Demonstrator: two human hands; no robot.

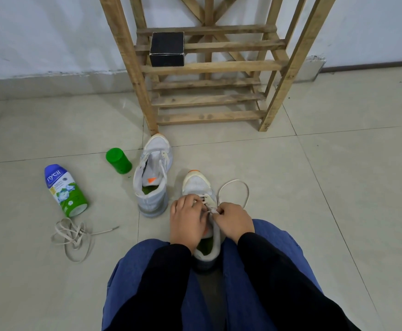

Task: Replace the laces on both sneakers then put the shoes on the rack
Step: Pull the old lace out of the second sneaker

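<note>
While left hand (pixel 186 220) holds sneaker (pixel 198 185), right hand (pixel 234 223) pinches lace (pixel 245 187).

**Person: clothing as seen from the head camera**

Hands: the left hand (pixel 187 222) and right hand (pixel 233 222) are both bare. A small bright spot sits at one finger of the left hand; whether it is a ring cannot be told.

Sleeves: the left sleeve (pixel 164 271) and right sleeve (pixel 278 273) are black, long and plain. The cloth is matt and lies close to the arm. Each ends at the wrist in a clean, rounded edge.

Trousers (pixel 133 268): blue, of a mid-toned, even shade, covering both legs. The fabric is soft and loose, with shallow folds along the outer edges. The right leg (pixel 290 244) shows a short crease near its outer side
</note>
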